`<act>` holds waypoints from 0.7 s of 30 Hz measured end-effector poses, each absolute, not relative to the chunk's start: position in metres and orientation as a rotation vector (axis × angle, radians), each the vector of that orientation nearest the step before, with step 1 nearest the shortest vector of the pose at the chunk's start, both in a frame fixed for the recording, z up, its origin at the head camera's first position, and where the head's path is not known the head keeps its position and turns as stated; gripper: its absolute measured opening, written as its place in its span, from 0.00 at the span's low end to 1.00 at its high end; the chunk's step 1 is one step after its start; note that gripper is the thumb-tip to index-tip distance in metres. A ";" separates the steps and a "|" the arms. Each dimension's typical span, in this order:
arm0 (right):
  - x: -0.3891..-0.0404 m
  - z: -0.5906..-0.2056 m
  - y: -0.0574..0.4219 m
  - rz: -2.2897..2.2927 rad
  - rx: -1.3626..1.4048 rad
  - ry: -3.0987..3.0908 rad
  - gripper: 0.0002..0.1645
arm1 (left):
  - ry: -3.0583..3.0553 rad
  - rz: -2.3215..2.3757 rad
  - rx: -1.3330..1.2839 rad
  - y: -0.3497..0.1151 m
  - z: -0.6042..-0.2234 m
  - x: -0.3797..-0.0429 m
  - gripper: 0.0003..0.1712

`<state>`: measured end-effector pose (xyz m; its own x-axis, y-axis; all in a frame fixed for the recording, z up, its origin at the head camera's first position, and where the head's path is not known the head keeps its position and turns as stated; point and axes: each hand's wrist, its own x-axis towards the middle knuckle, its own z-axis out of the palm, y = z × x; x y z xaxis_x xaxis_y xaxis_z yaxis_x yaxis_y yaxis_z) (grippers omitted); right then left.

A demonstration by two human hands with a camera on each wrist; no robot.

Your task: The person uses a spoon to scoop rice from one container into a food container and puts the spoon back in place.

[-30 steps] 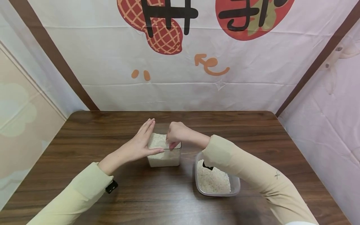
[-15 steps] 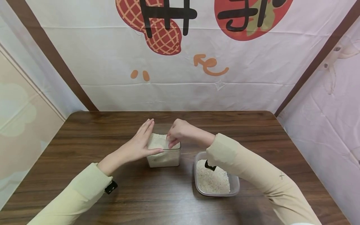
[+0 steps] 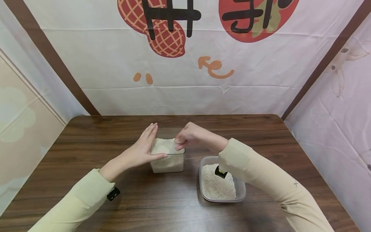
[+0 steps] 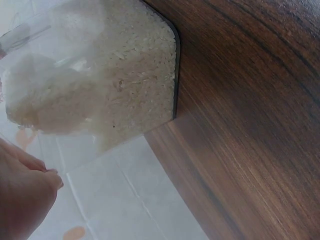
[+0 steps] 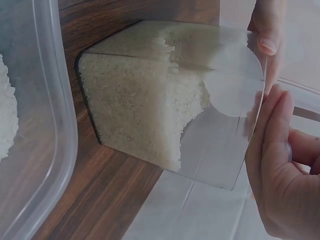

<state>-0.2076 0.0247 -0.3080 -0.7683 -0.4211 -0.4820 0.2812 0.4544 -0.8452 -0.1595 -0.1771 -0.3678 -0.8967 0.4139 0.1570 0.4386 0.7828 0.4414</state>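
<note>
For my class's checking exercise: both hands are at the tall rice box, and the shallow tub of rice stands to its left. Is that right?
Not quite: the head view shows the shallow tub of rice to the right of the tall rice box. The left hand and right hand are indeed at the box.

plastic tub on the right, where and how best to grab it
Likely by the rim of the tub, left and near sides, coming from the person's side: those edges show bare, while the right sleeve hides the far right corner. It stands open with rice inside, so keep it level.
</note>
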 end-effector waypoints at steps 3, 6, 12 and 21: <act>-0.208 -0.309 0.028 -1.396 -0.091 1.997 0.14 | -2.922 -0.741 -0.699 -0.177 -0.367 -0.160 0.63; -0.209 -0.310 0.032 -1.446 -0.080 1.958 0.14 | -2.920 -0.736 -0.710 -0.177 -0.368 -0.160 0.63; -0.208 -0.311 0.038 -1.543 -0.033 1.875 0.17 | -2.912 -0.724 -0.722 -0.178 -0.369 -0.161 0.63; -0.209 -0.311 0.044 -1.607 -0.005 1.826 0.18 | -2.895 -0.732 -0.738 -0.179 -0.369 -0.162 0.62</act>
